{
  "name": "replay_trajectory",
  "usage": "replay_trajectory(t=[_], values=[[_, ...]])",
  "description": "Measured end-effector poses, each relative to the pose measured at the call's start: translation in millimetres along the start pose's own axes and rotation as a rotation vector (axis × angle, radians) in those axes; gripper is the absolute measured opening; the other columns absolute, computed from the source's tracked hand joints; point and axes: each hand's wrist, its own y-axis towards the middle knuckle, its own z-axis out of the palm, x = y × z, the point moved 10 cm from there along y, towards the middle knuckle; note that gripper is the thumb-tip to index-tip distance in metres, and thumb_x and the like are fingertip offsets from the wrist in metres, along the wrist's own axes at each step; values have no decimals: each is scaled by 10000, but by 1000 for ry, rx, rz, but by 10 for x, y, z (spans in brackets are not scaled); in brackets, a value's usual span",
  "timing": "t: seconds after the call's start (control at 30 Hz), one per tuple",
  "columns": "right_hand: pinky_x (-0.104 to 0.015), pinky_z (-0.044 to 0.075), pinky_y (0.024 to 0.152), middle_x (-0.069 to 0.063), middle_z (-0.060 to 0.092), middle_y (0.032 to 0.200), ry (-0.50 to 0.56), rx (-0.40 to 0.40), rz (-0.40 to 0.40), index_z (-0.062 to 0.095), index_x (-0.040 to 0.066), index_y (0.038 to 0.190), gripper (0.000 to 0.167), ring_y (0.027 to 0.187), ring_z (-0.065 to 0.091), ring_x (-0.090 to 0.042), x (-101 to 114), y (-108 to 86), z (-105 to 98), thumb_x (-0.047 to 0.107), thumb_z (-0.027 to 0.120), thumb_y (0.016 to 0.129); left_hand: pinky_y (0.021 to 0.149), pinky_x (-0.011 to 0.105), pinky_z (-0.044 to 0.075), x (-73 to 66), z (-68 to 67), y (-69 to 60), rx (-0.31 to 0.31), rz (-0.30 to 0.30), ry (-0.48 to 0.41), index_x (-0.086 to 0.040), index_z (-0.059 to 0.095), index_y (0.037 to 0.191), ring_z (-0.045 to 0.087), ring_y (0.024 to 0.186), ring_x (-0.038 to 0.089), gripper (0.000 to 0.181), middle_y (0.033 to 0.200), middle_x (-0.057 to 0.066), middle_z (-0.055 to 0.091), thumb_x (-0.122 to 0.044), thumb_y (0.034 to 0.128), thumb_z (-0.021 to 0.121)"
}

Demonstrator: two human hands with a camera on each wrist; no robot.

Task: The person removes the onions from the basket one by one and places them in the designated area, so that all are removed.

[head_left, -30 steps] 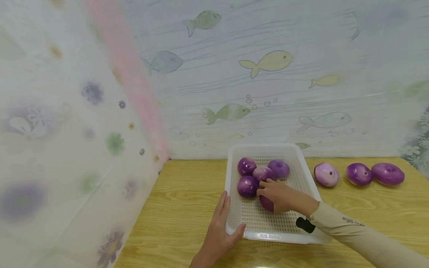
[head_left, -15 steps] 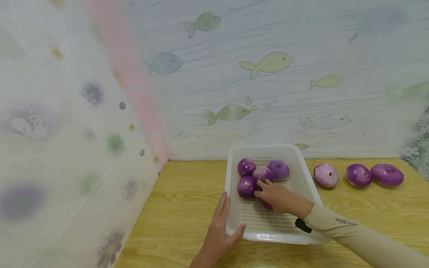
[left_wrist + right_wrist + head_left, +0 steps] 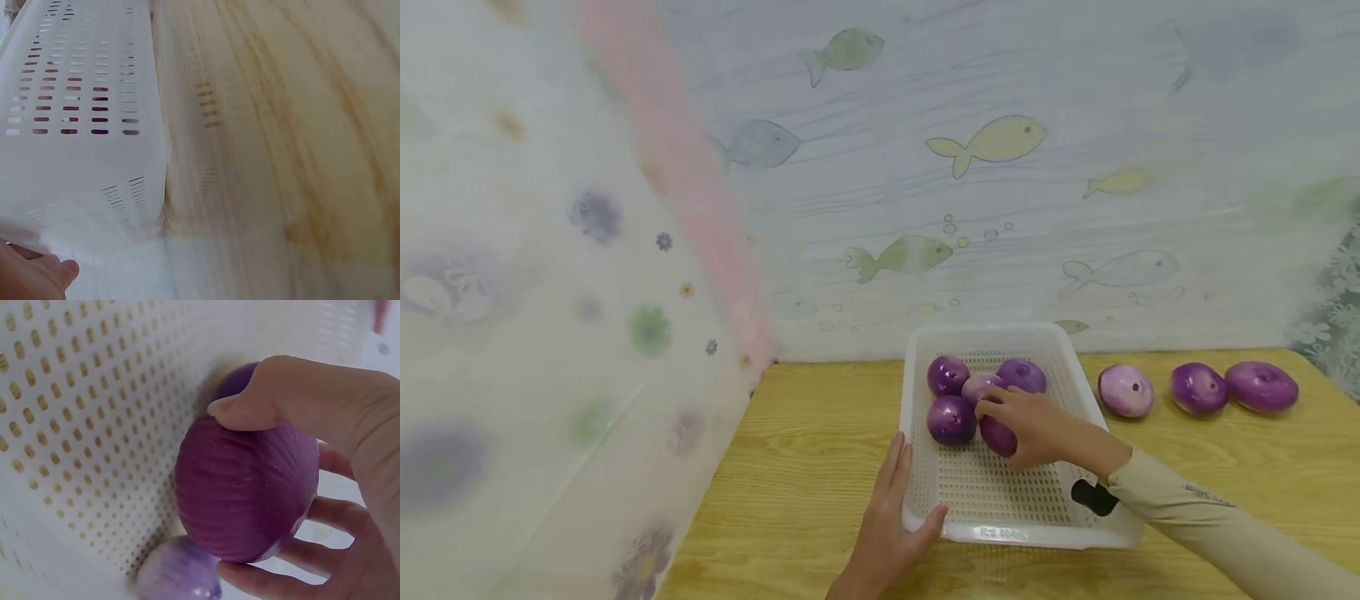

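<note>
In the head view a white perforated basket [image 3: 1000, 533] holds several purple onions, among them a dark one [image 3: 951, 421] at the left. My right hand [image 3: 1037, 429] reaches in from the right and grips a purple onion [image 3: 997, 436]. The right wrist view shows the thumb and fingers of this hand [image 3: 350, 450] curled round that onion [image 3: 244, 487], with a paler onion [image 3: 178, 572] below it. Against the basket's left wall and front corner rests my left hand [image 3: 891, 521], its fingers straight. Part of it [image 3: 34, 275] shows beside the basket [image 3: 81, 162] in the left wrist view.
On the wooden table [image 3: 805, 442], right of the basket, three onions lie in a row: a pale one [image 3: 1125, 391], a darker one [image 3: 1198, 389] and a wide one [image 3: 1262, 387]. A fish-patterned covering [image 3: 1000, 200] stands behind the table.
My right hand has shifted slightly up and right since half a second ago, and more of the onion under it shows. My left hand stays at the basket. The head view has shifted a little.
</note>
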Motion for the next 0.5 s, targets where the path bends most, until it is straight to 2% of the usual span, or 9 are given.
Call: replay_trajectory(t=[0.13, 0.3, 0.4, 0.5], values=[[-333, 521, 669, -73, 528, 1174, 73, -48, 4, 589, 112, 1141, 657, 868, 537, -192, -39, -62, -156, 132, 817, 526, 969, 458, 441, -2, -3, 1, -7, 16, 12, 93, 317, 1420, 362, 1320, 362, 781, 1507, 229, 244, -367, 875, 636], [-264, 494, 632, -56, 522, 1179, 138, -104, 26, 584, 179, 1175, 658, 826, 535, -155, -99, -146, -346, 140, 813, 559, 970, 458, 435, 14, -5, -7, -2, 0, 1, 94, 313, 1421, 358, 1321, 364, 789, 1512, 227, 232, -359, 870, 649], [-251, 493, 638, -54, 515, 1202, 190, -153, 35, 577, 224, 1182, 662, 861, 542, -161, -147, -209, -470, 139, 813, 570, 978, 461, 428, 19, 5, -7, 10, -15, -5, 91, 306, 1425, 345, 1330, 363, 795, 1520, 215, 224, -360, 869, 651], [-242, 508, 646, -40, 518, 1209, 241, -209, 36, 577, 226, 1177, 654, 869, 564, -162, -194, -276, -585, 151, 825, 576, 979, 463, 427, 22, 21, 0, 23, -25, -14, 87, 299, 1430, 334, 1336, 364, 795, 1527, 201, 213, -357, 871, 649]])
